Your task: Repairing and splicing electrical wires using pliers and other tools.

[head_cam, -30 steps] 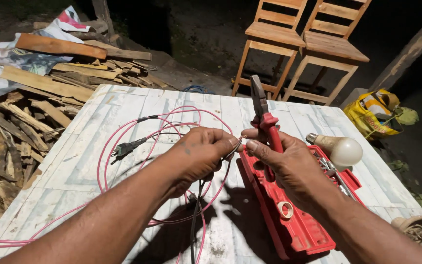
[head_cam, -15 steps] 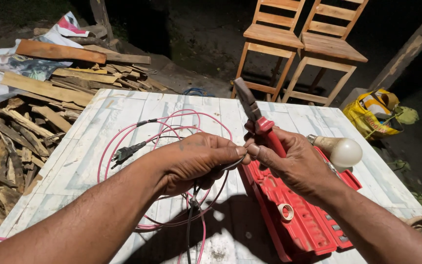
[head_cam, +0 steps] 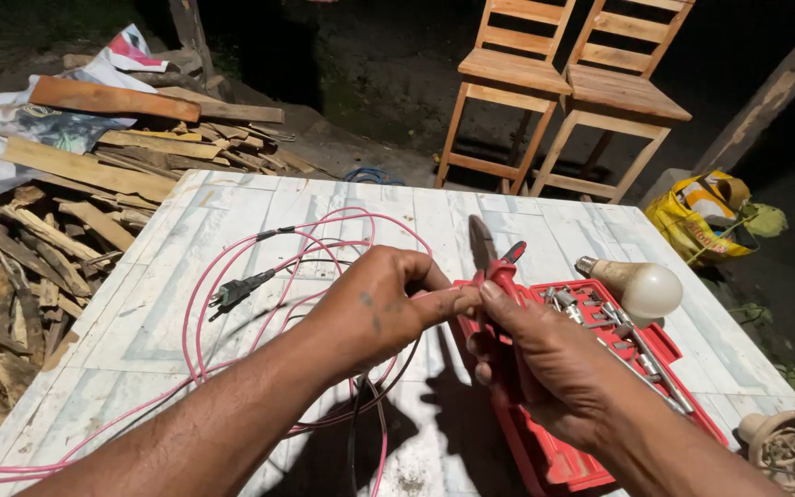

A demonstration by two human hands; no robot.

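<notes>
Left hand pinches thin pink wire, right hand grips red-handled metal pliers — over open red plastic toolbox, frosted bulb beside.

Our forearms are bare, with no sleeves, gloves, rings or watch. Our left hand carries small dark smudges across its back, and our right hand has short nails and veined, creased knuckles.

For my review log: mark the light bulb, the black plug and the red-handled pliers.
light bulb [head_cam: 650, 290], head view, white globe.
black plug [head_cam: 232, 294], head view, plug body.
red-handled pliers [head_cam: 504, 270], head view, red handle by the right thumb.
</notes>
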